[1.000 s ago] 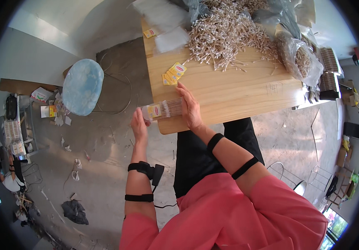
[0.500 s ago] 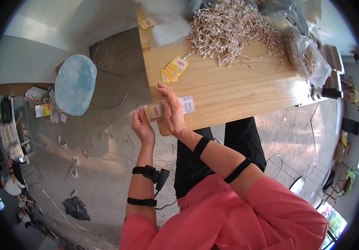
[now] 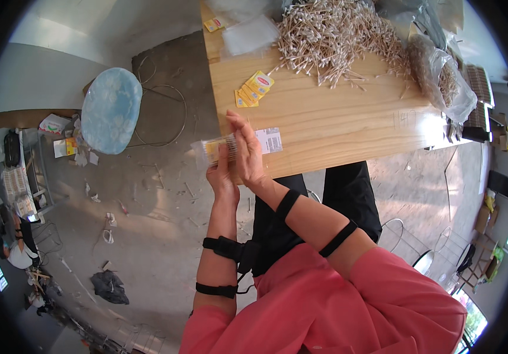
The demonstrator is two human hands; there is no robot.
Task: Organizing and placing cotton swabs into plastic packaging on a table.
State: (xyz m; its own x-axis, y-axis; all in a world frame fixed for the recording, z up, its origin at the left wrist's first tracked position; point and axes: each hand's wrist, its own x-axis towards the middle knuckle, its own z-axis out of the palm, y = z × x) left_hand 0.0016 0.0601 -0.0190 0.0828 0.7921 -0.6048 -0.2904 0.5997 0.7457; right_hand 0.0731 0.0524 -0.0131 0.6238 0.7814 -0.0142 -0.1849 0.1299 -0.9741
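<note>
Over the table's left corner, my left hand [image 3: 223,177] is closed around a clear plastic pack of cotton swabs [image 3: 211,152] with a yellow card inside, the thumb lying along it. My right hand [image 3: 248,153] has its fingers stretched out, and its palm rests against the pack's right end. Just right of that hand a white printed card [image 3: 270,140] lies on the wood, partly hidden by it. Farther back sits a fanned stack of yellow cards [image 3: 255,88]. A large heap of loose cotton swabs [image 3: 336,41] spreads over the far side.
The wooden table [image 3: 336,124] ends near my legs. Flat clear plastic bags [image 3: 248,38] and one yellow card [image 3: 214,24] lie at its far left. A plastic bag of swabs [image 3: 442,82] stands at the right. A blue-covered stool [image 3: 111,111] is on the floor to the left.
My left hand has moved right and its thumb now lies across the pack. The pack is tilted differently, its yellow card less visible. The whole view has shifted slightly.
</note>
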